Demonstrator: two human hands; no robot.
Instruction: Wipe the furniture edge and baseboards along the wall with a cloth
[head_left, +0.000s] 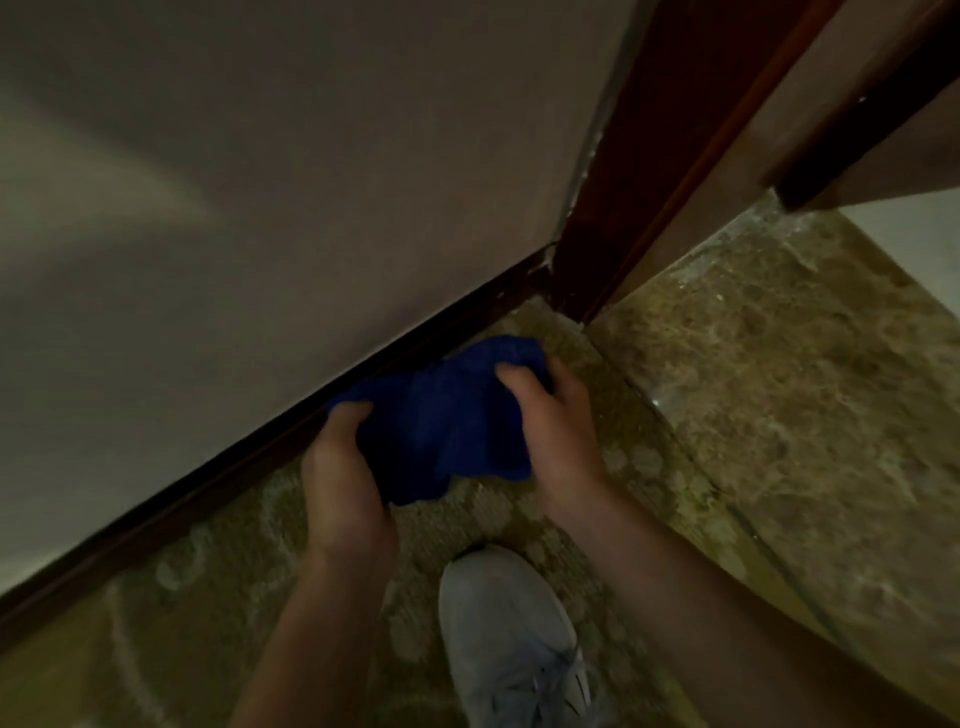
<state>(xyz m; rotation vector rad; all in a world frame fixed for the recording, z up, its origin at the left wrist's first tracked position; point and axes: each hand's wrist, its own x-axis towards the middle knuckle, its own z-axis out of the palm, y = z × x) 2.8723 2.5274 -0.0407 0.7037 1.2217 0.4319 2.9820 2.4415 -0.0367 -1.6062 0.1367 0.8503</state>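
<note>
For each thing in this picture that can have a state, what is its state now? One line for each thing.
Blue cloth: bunched, held between both hands beside the baseboard.
Left hand: grips the cloth's left end.
Right hand: grips the cloth's right end.
Dark wooden baseboard: fixed along the wall; whether the cloth touches it cannot be told.
Grey sneaker: flat on the patterned carpet.

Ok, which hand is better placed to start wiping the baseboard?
Probably the left hand: it grips the blue cloth right beside the dark baseboard, while the right hand holds the far end over the carpet.
</note>
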